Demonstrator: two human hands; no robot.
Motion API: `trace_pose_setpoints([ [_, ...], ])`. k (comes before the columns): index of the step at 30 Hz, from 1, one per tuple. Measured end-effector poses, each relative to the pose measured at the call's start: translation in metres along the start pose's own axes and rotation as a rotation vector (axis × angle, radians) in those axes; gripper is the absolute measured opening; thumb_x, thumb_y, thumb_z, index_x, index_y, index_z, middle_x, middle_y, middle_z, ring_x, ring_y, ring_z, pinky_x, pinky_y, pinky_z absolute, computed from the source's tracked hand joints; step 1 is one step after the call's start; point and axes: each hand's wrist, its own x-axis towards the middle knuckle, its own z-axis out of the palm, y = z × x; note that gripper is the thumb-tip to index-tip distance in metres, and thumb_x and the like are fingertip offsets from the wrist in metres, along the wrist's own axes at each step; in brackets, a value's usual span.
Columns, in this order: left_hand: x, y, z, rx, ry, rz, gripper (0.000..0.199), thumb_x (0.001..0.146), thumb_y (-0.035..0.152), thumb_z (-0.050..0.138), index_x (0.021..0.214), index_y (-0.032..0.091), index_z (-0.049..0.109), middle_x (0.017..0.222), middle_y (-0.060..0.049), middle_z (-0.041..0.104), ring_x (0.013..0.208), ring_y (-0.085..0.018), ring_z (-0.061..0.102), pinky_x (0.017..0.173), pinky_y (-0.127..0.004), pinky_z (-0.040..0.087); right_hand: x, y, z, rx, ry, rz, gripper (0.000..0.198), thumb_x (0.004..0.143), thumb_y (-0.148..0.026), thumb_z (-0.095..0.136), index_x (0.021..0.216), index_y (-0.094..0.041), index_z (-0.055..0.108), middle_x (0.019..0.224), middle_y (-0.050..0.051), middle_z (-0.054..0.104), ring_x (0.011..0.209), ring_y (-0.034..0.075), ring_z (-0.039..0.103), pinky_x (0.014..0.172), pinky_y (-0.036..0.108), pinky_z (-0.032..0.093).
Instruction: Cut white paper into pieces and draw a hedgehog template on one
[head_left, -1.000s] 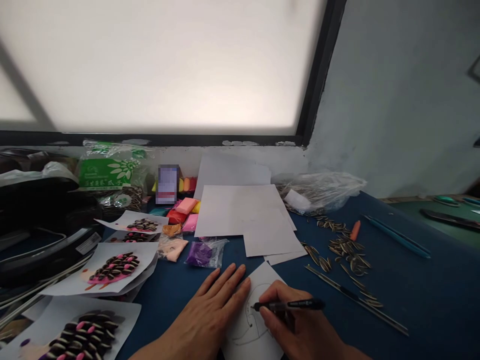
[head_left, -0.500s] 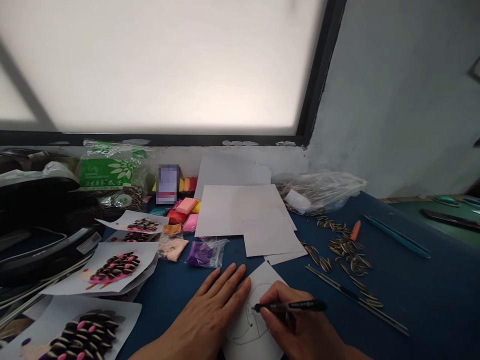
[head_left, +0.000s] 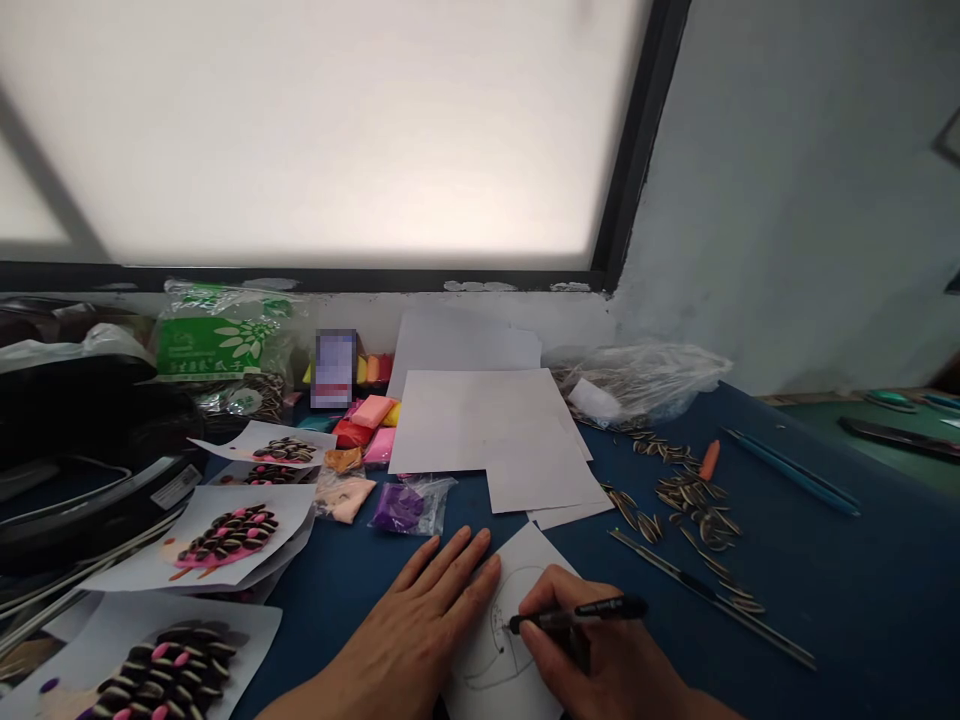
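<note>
In my right hand [head_left: 600, 650] is a black pen [head_left: 581, 612], gripped with its tip on a white sheet of paper [head_left: 536, 548]. The sheet carries a thin line drawing [head_left: 491, 683] of a rounded outline with a dot and small marks inside it. My left hand [head_left: 435, 620] lies flat on the left part of this sheet, its fingers stretched out and slightly apart. The right hand covers part of the drawing.
White sheets [head_left: 472, 420] lie behind my hands. Sunflower seeds [head_left: 697, 510], a metal rod-like tool [head_left: 712, 597] and a blue pen-like tool [head_left: 791, 470] are to the right. Seed-covered pictures [head_left: 232, 540], clay packets [head_left: 401, 508] and a green seed bag [head_left: 217, 345] are to the left.
The pen tip has moved slightly down the sheet, and more small marks show inside the outline. My left hand has stayed in place.
</note>
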Motion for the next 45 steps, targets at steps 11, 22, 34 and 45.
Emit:
trace_pose_setpoints([
  [11,-0.004,-0.005,-0.019,-0.064,-0.02,0.022,0.086,0.086,0.059,0.068,0.154,0.044,0.018,0.159,0.002,0.023,0.145,-0.036,0.022,0.116,-0.056,0.022,0.003,-0.002,-0.011,0.07,0.1,0.055,0.012,0.093,-0.024,0.048,0.082,-0.022,0.051,0.063,-0.003,0.051,0.053,0.013,0.051,0.047,0.022,0.038],
  [22,0.011,0.0,0.018,0.122,-0.07,-0.054,0.085,0.095,0.07,0.042,0.155,0.011,0.026,0.158,-0.014,0.01,0.145,-0.04,0.014,0.115,-0.059,0.019,0.009,0.007,-0.024,-0.061,0.16,0.027,0.008,0.094,-0.023,0.05,0.089,-0.021,0.055,0.07,-0.001,0.063,0.059,0.014,0.059,0.055,0.025,0.047],
  [34,0.001,0.001,-0.014,0.013,-0.001,0.026,0.072,0.097,0.062,0.05,0.154,0.04,0.012,0.157,0.001,0.02,0.145,-0.033,0.023,0.116,-0.055,0.02,0.008,-0.011,-0.018,0.058,0.067,-0.021,0.006,0.089,-0.021,0.051,0.084,-0.02,0.055,0.07,0.0,0.06,0.062,0.014,0.058,0.058,0.024,0.048],
  [45,0.009,-0.008,0.024,0.089,-0.018,0.016,0.061,0.105,0.044,0.045,0.155,0.03,0.014,0.157,-0.005,0.017,0.143,-0.036,0.025,0.113,-0.056,0.027,0.007,0.01,-0.025,0.139,0.179,0.176,0.015,0.093,-0.033,0.05,0.088,-0.021,0.057,0.073,0.0,0.059,0.068,0.017,0.057,0.064,0.028,0.047],
])
